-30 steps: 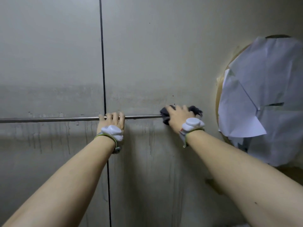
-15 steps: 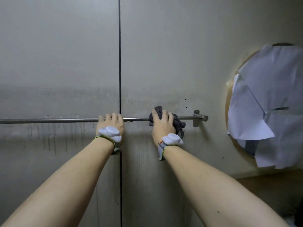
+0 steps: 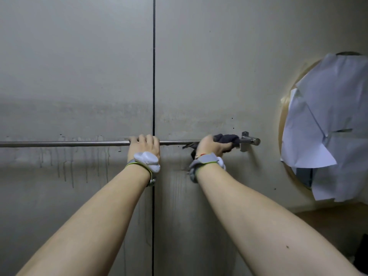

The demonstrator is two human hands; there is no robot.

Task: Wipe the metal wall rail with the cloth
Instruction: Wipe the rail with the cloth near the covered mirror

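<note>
Grey wall panels fill nearly everything ahead of the person, streaked with drip marks under the metal rail. Off to the right, white paper sheets cover a round opening.

The metal rail runs level across the wall from the left edge to a bracket at its right end. It looks thin, rigid, smooth and firmly fixed, so I'd judge it takes a hard rub without giving, though a bare palm could slide along it.

The cloth, dark and bunched, sits over the rail just left of that bracket; whether it touches the bracket I cannot tell. It looks soft, light and limp. It is best taken as a wad wrapped round the bar rather than by a corner, or loose ends will trail, as one does below the rail.

The right hand is clenched round the cloth and presses it onto the rail. The left hand curls its fingers over the bare rail at the wall's dark seam, gripping it as if for steadiness. Both wrists carry pale strapped devices.
</note>
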